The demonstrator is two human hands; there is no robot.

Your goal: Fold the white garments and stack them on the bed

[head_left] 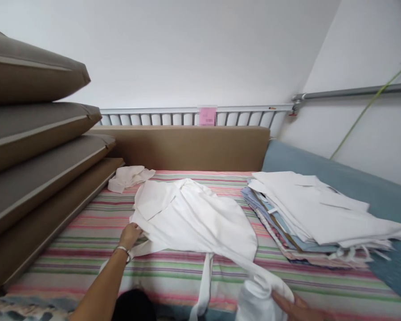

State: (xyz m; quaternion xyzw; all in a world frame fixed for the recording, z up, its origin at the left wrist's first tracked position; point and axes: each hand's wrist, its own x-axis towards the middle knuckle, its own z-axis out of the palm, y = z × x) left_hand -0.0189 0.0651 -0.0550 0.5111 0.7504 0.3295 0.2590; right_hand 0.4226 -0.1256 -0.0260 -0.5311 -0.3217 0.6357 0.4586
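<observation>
A white apron-like garment (197, 214) with long ties lies spread and wrinkled on the striped cloth (96, 249) in front of me. My left hand (131, 234), with a bracelet at the wrist, is closed on its left edge; the fingertips are partly hidden by the fabric. At the lower right, my right hand (292, 307) pinches a bunched, drooping part of the same garment, lifted off the surface and slightly blurred. One white tie (205, 281) hangs toward me between the two hands.
A stack of folded white and coloured garments (321, 209) lies on the right. A small crumpled white cloth (128, 177) sits at the back left. Brown cushions (50, 120) are piled along the left. A brown panel (187, 147) stands before the radiator (147, 118).
</observation>
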